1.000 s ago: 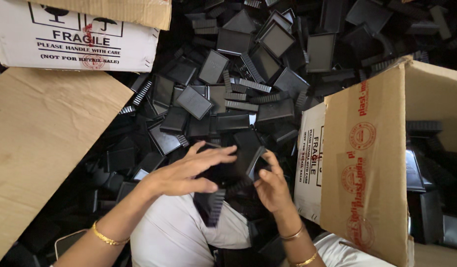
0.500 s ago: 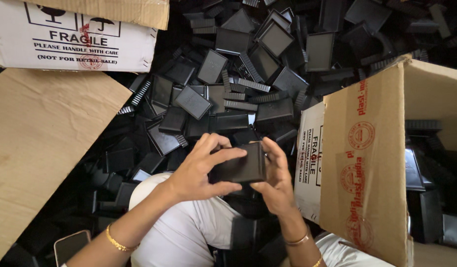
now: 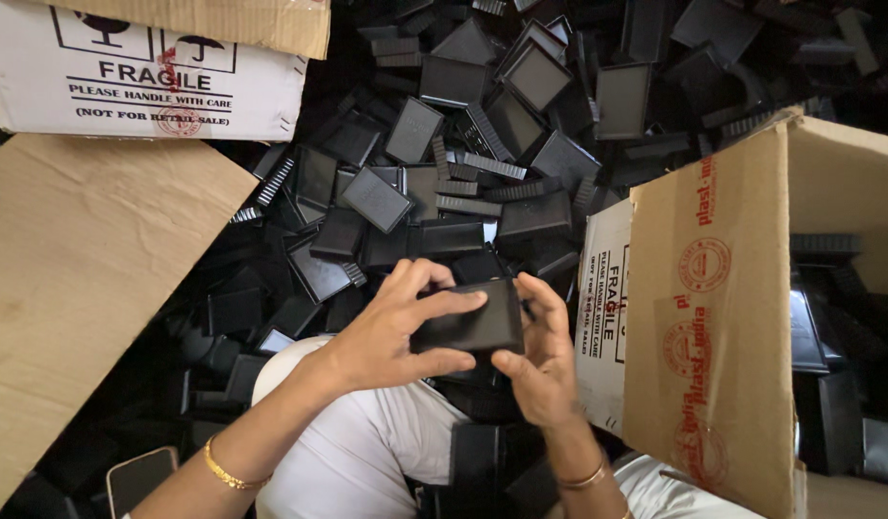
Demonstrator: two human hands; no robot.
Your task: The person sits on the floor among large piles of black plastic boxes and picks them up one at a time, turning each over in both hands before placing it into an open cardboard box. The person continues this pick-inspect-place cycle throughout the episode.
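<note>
Both hands meet on one black case (image 3: 471,325), held level above the person's lap. Left hand (image 3: 391,336) grips it from the left side: the thumb runs under the near edge and the fingers lie curled over the top face, the index finger stretched along the far edge. Right hand (image 3: 542,360) closes on the case's right end, with its thumb pressed against the near lower corner and its fingers wrapped round behind the far right corner. Neither palm is slack; each is clamped on the same piece.

Just beyond the fingertips spreads a deep heap (image 3: 482,163) of similar flat black plastic parts, some smooth-faced trays, some ribbed strips, lying tilted and overlapping every way. Right of the right hand, nearly touching its knuckles, stands an open brown carton (image 3: 713,327) with a white printed panel and red round stamps; more black parts lie inside it. Left of the left forearm lies a plain cardboard sheet (image 3: 79,288), and further off beyond it a white printed box (image 3: 146,86). Each wrist wears a gold bangle (image 3: 228,469). Below the hands are the person's white-clad knees (image 3: 367,452).
</note>
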